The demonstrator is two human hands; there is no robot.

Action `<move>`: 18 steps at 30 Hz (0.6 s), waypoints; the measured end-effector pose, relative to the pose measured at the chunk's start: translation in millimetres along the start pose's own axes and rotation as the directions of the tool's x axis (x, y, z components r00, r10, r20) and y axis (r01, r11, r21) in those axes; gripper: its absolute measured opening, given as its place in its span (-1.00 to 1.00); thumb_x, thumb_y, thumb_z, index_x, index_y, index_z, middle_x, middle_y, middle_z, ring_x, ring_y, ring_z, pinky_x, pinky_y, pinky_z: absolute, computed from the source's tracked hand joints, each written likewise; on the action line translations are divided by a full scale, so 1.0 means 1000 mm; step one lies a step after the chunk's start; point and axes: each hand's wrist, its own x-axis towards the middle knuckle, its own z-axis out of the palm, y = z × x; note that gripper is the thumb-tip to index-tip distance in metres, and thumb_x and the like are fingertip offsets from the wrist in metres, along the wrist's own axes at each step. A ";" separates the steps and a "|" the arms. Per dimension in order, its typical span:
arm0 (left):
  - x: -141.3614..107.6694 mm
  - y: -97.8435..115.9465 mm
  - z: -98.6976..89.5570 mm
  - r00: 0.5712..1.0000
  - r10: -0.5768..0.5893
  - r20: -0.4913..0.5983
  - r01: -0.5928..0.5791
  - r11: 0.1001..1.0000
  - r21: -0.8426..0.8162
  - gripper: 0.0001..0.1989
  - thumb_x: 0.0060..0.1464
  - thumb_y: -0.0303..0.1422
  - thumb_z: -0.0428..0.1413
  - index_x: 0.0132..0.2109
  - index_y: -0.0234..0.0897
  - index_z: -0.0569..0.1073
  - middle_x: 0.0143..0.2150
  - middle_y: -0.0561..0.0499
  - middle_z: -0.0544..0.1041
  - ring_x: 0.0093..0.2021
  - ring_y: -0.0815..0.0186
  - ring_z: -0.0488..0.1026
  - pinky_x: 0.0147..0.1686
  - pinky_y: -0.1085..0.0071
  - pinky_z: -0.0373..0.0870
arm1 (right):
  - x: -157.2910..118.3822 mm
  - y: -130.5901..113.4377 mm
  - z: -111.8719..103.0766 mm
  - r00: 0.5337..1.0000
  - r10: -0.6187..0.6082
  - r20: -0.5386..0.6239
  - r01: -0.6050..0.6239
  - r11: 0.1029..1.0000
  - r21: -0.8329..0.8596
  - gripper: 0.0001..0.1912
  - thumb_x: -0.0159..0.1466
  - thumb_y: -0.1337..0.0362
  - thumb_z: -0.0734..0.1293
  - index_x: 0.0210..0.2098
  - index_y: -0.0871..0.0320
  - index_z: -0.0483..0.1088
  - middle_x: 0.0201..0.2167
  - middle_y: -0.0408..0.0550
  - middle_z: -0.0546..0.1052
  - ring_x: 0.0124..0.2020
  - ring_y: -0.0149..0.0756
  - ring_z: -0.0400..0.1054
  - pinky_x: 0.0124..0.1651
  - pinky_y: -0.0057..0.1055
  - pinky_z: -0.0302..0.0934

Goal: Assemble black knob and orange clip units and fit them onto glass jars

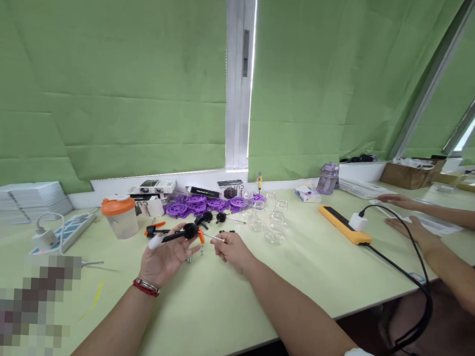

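Note:
My left hand [164, 261], palm up, holds a black plastic piece [177, 235] with a round end between its thumb and fingers. A white cover wraps the thumb tip. An orange lever-like part [201, 236] sits at the round end. My right hand [234, 253] pinches a thin metal rod [213, 237] that reaches toward the orange part; whether they are joined I cannot tell. Small metal pieces [189, 255] lie beneath my left fingers. Behind my hands are black knob-like parts [207, 216], one with a rod, and a black-and-orange clamp-like part [155, 229].
Purple plastic rings [195, 203] and cup-holder boxes [153, 206] line the back. Clear glass-like vessels [275, 235] stand right of them. An orange-lidded cup [119, 220] and white power strip [72, 232] are left. An orange power strip [340, 222] separates me from a co-worker's hands [406, 230].

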 end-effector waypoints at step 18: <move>-0.004 -0.010 0.013 0.972 -0.229 -0.043 0.226 0.879 0.419 -0.47 0.01 -0.11 0.15 0.10 -0.17 0.27 0.01 -0.15 0.42 -0.14 0.12 0.50 -0.10 0.11 0.40 | 0.017 0.012 -0.023 0.994 0.008 -0.104 0.036 0.912 0.409 -0.83 0.04 0.23 0.35 -0.52 0.19 0.30 -0.69 -0.18 0.39 -0.73 -0.47 0.18 -0.70 -0.50 0.04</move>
